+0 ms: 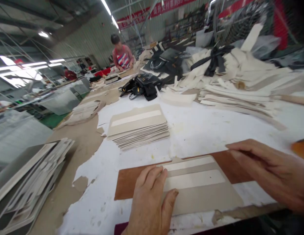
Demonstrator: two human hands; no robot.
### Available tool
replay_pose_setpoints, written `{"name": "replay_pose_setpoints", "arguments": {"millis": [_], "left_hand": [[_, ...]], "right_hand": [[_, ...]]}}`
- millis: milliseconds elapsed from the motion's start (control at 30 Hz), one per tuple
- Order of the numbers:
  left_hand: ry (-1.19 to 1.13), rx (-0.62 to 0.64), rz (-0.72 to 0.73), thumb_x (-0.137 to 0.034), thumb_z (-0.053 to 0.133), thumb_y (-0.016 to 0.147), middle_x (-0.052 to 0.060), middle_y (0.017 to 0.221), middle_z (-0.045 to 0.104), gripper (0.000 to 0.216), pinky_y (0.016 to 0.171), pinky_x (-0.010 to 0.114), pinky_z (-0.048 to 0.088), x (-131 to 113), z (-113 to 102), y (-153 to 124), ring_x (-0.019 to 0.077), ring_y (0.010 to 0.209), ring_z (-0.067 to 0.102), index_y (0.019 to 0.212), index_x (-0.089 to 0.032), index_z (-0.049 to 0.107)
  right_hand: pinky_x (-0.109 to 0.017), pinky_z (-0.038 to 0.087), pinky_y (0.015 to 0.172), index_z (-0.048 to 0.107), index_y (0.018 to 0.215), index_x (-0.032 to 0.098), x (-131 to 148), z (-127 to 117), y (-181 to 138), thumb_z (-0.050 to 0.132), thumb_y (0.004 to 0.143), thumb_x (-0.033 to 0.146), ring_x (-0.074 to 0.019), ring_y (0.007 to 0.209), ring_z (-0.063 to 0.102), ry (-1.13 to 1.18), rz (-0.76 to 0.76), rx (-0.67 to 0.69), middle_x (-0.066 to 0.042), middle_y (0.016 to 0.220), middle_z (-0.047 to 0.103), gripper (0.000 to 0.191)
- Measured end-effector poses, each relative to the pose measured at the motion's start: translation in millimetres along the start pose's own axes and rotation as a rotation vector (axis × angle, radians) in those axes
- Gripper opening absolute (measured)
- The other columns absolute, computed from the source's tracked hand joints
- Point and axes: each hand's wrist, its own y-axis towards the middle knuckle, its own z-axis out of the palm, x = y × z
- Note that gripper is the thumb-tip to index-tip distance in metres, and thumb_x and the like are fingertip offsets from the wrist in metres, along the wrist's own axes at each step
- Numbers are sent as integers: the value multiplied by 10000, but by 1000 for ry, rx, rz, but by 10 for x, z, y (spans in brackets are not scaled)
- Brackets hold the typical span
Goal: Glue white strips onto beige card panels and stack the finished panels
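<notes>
A beige panel (203, 195) with two white strips across it lies in front of me, over a long brown strip (128, 182). My left hand (152, 195) presses flat on the panel's left side, fingers stretched and thumb apart. To the right, my right hand (269, 169) hovers over or rests on the brown strip's right part. Its thumb and finger come together near the strip's far edge; anything between them is too small to make out. Beyond the panel is a neat stack of similar beige panels (139, 130), the top one bearing one white strip.
White paper (191, 127) with torn edges covers the table. At left sits a stack of grey and white panels (31, 182). Black bags (144, 85) and heaped cream pieces (245, 75) fill the far side. A blurred orange object (301, 148) is at right. Another person (122, 55) stands far back.
</notes>
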Motion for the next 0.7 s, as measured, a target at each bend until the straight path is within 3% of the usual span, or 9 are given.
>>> {"name": "replay_pose_setpoints", "arguments": {"millis": [67, 167, 333, 467, 700], "left_hand": [[76, 48, 88, -348, 623, 1088, 175, 1405, 750, 388, 1102, 565, 638, -22, 139, 55, 364, 1319, 681, 1394, -124, 707], [136, 97, 115, -334, 602, 1090, 188, 1397, 754, 390, 1054, 598, 664, -47, 238, 111, 380, 1285, 697, 1379, -97, 715], [147, 173, 70, -370, 617, 1100, 150, 1398, 763, 394, 1062, 577, 663, -80, 277, 138, 361, 1250, 718, 1400, -136, 719], [161, 161, 69, -412, 592, 1119, 135, 1372, 774, 418, 1034, 556, 666, -64, 361, 132, 355, 1211, 728, 1413, -138, 707], [186, 177, 69, -483, 473, 1174, 113, 1373, 760, 470, 1033, 508, 636, 31, 481, 75, 312, 1210, 712, 1468, -167, 657]], "right_hand": [[-324, 645, 771, 754, 1144, 303, 100, 51, 46, 532, 1117, 332, -236, 919, 777, 11, -152, 68, -48, 1068, 796, 225], [-327, 666, 823, 758, 1185, 254, 189, 206, 54, 507, 1052, 125, -225, 990, 781, 2, -339, 122, -68, 1126, 797, 312], [-354, 657, 842, 750, 1179, 174, 233, 448, 67, 462, 1022, 10, -226, 950, 729, -45, -518, 188, -89, 1077, 773, 366], [-371, 634, 788, 762, 1159, 186, 242, 525, 114, 453, 993, -14, -242, 911, 683, -74, -547, 271, -84, 1044, 748, 404], [-370, 567, 750, 761, 1111, 193, 238, 569, 130, 483, 925, -37, -231, 871, 629, -64, -525, 304, -53, 993, 702, 406]]}}
